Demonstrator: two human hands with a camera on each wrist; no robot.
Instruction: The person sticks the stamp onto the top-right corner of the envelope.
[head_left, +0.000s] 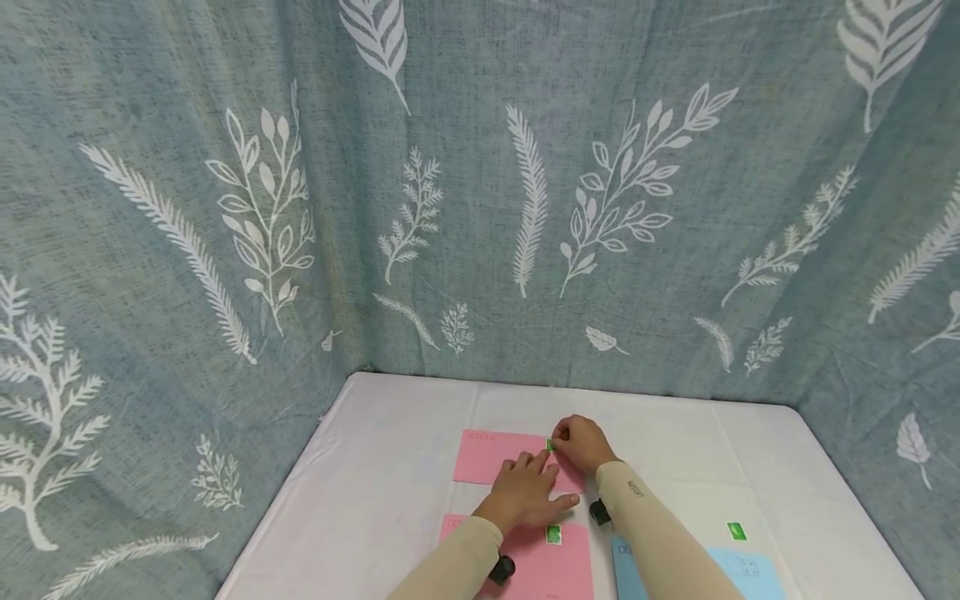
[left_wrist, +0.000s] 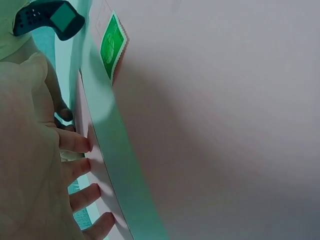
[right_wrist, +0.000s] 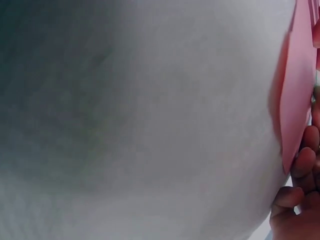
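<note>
A pink envelope [head_left: 491,457] lies flat toward the back of the table, a row of small printed boxes at its upper left. On it my left hand [head_left: 523,492] rests with straight, spread fingers, the fingertips near the right end. My right hand [head_left: 587,443] is at the envelope's upper right corner, curled fingers and thumb pinching a small green stamp [head_left: 551,445], partly covered by the fingers. In the right wrist view the pink envelope's edge [right_wrist: 297,85] shows beside the curled fingers. Below my left hand lies a nearer pink envelope [head_left: 551,575] bearing a green stamp [head_left: 553,535].
A blue envelope [head_left: 750,571] lies at the front right, partly under my right forearm. Just above it, a loose green stamp [head_left: 737,531] sits on the white table [head_left: 382,467]. A leaf-patterned blue-grey curtain [head_left: 480,250] hangs behind and at both sides.
</note>
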